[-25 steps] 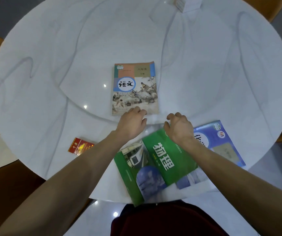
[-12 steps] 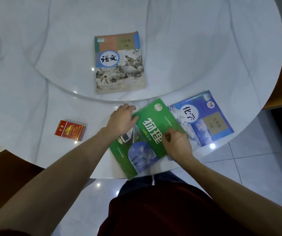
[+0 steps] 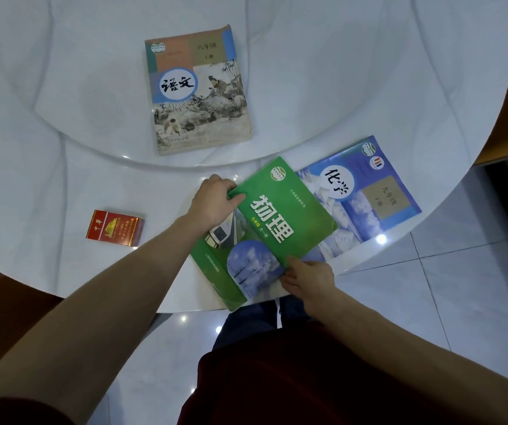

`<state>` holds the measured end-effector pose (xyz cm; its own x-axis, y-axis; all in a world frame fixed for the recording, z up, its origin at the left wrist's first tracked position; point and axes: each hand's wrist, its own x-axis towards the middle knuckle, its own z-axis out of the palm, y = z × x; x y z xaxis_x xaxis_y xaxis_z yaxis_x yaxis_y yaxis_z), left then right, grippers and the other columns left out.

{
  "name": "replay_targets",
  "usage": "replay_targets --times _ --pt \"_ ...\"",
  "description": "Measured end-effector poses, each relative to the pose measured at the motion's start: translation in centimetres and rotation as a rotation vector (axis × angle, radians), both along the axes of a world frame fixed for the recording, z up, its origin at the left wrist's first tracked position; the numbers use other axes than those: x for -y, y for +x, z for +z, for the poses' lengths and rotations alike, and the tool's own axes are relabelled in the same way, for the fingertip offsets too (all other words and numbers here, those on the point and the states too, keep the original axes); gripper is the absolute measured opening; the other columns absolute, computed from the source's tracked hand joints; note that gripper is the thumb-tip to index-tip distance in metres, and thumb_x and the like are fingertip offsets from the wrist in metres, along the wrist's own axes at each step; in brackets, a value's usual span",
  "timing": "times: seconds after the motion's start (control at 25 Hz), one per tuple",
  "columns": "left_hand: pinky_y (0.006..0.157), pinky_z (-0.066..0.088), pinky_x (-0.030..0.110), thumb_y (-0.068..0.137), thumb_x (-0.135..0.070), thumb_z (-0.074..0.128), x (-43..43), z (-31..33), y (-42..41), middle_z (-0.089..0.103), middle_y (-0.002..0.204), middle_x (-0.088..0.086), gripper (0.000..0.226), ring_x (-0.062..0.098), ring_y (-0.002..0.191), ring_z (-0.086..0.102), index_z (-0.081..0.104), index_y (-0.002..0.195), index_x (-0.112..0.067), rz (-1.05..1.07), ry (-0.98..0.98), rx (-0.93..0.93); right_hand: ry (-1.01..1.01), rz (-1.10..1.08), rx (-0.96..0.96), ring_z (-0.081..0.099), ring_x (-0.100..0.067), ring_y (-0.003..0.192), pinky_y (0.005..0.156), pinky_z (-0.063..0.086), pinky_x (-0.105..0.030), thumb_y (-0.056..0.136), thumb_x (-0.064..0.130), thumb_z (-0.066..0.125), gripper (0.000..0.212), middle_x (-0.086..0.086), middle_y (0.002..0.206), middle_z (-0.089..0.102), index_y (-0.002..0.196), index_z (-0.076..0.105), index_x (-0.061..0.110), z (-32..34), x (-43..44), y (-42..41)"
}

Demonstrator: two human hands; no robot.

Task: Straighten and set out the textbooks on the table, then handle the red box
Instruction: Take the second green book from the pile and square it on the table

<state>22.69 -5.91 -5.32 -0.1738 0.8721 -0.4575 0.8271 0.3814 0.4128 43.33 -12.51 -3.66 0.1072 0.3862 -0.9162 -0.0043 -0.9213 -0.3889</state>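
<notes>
Three textbooks lie on the white round table (image 3: 354, 72), whose raised centre disc carries the beige book (image 3: 199, 90), flat, face up and well clear of both hands. On the lower outer ring, near the table edge, the blue book (image 3: 369, 194) lies tilted, with its left part hidden under the green book (image 3: 265, 231). The green book lies askew on top of it, and its near corner juts past the table edge.

The left hand (image 3: 213, 202) grips the green book at its far left edge: the thumb lies across the cover and the fingers curl down over the edge, so the hand is closed on the book. The right hand (image 3: 308, 279) holds the same book at its near right edge, thumb on the cover, with the other fingers tucked out of sight beneath. The green book thus spans the space between the two hands.

The red box (image 3: 115, 227) rests flat on the outer ring, left of the left forearm and apart from it, touched by neither hand.
</notes>
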Motion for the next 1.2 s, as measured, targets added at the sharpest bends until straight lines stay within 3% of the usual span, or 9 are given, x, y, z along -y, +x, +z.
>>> replay_targets --times 0.12,0.24,0.44,0.56,0.64,0.76,0.96,1.08,1.2 --pt "0.083 0.043 0.032 0.091 -0.027 0.061 -0.6 0.3 0.0 0.06 0.108 0.022 0.037 0.034 0.102 0.057 0.064 0.116 0.0 0.068 0.0 0.08 -0.064 -0.111 -0.061 0.058 -0.044 0.075 0.093 0.049 -0.059 0.086 0.002 0.062 0.016 -0.029 0.09 0.051 0.097 0.058 -0.009 0.0 -0.2 -0.6" --pt "0.072 0.035 0.026 0.09 -0.021 0.062 -0.9 0.7 -0.7 0.058 0.086 0.013 0.028 0.024 0.081 0.052 0.065 0.103 0.004 0.071 -0.036 0.198 -0.087 -0.175 -0.073 0.058 -0.029 0.079 0.073 0.054 -0.039 0.087 0.001 0.061 0.016 -0.035 0.104 0.059 0.1 0.059 -0.008 0.1 -0.2 -1.0" --pt "0.085 0.037 0.026 0.095 -0.016 0.056 0.1 1.4 -1.2 0.059 0.103 0.01 0.023 0.018 0.097 0.054 0.056 0.112 -0.002 0.088 -0.038 0.413 -0.069 -0.147 -0.03 0.05 -0.022 0.059 0.057 0.047 -0.032 0.089 -0.003 0.056 0.026 -0.014 0.068 0.051 0.065 0.048 0.005 0.1 0.0 -1.3" --pt "0.084 0.039 0.029 0.096 -0.016 0.054 0.6 2.1 -1.0 0.063 0.116 0.017 0.024 0.02 0.097 0.055 0.055 0.117 -0.004 0.147 -0.02 0.493 -0.025 -0.123 -0.006 0.054 -0.029 0.072 0.081 0.054 -0.05 0.088 -0.004 0.058 0.013 -0.017 0.074 0.055 0.075 0.057 -0.005 0.2 0.4 -1.4" --pt "0.081 0.041 0.027 0.096 -0.016 0.054 0.7 2.5 -1.2 0.064 0.118 0.023 0.024 0.026 0.095 0.058 0.056 0.117 -0.004 0.163 -0.006 0.497 -0.002 -0.107 0.002 0.053 -0.029 0.079 0.098 0.046 -0.06 0.089 -0.002 0.057 0.016 -0.019 0.078 0.055 0.093 0.057 -0.017 0.3 0.5 -1.4" --pt "0.071 0.045 0.029 0.096 -0.016 0.053 0.7 3.3 -1.6 0.06 0.118 0.032 0.026 0.043 0.109 0.057 0.055 0.119 -0.003 0.182 0.011 0.486 0.021 -0.073 -0.019 0.05 -0.028 0.081 0.102 0.044 -0.057 0.091 -0.001 0.055 0.021 -0.034 0.088 0.054 0.101 0.054 -0.019 1.3 -0.2 -1.2" --pt "0.084 0.04 0.025 0.097 -0.018 0.051 -0.1 5.3 -3.2 0.064 0.113 0.011 0.024 0.016 0.098 0.057 0.056 0.116 -0.004 0.269 0.091 0.517 0.161 0.004 -0.056 0.055 -0.028 0.087 0.088 0.052 -0.044 0.094 0.004 0.054 0.014 -0.013 0.084 0.061 0.103 0.062 -0.003 3.5 -3.3 -1.7" --pt "0.072 0.043 0.021 0.097 -0.017 0.052 -1.1 6.5 -4.2 0.063 0.1 0.01 0.021 0.014 0.083 0.058 0.058 0.113 -0.004 0.404 0.173 0.541 0.231 0.033 -0.088 0.058 -0.025 0.072 0.066 0.05 -0.034 0.095 0.009 0.054 0.013 -0.017 0.085 0.061 0.086 0.061 0.003 5.1 -6.2 -2.6" --pt "0.089 0.047 0.034 0.097 -0.015 0.051 -2.3 7.4 -5.4 0.064 0.102 0.012 0.022 0.022 0.095 0.059 0.059 0.113 -0.002 0.527 0.236 0.577 0.327 0.07 -0.112 0.053 -0.019 0.059 0.058 0.045 -0.03 0.095 0.007 0.052 0.023 -0.012 0.073 0.06 0.073 0.058 0.009 6.7 -9.6 -4.0"
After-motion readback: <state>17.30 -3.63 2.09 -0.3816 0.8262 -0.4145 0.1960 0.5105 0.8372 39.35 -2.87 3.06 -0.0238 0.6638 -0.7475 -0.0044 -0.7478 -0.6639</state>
